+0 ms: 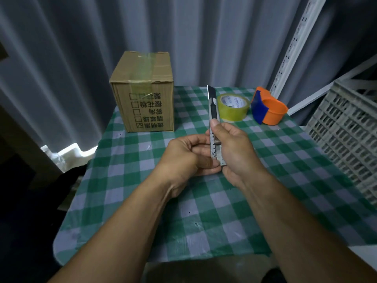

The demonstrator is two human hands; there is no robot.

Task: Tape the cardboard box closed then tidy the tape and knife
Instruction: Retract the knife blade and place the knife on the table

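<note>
A brown cardboard box (144, 92) stands at the back left of the table, its flaps down with clear tape running over the top seam and onto the front face. I hold a metal utility knife (213, 111) upright over the table's middle, blade out and pointing away from me. My right hand (234, 148) grips its handle, thumb on the slider. My left hand (183, 158) clasps the lower end of the handle. A roll of clear tape (233, 108) lies flat just behind the knife, to the right of the box.
An orange and blue tape dispenser (269, 109) sits right of the roll. A grey plastic crate (346, 131) stands at the table's right edge, with white shelf rails behind it. The green checked tablecloth (142, 201) covers the table; grey curtains hang behind.
</note>
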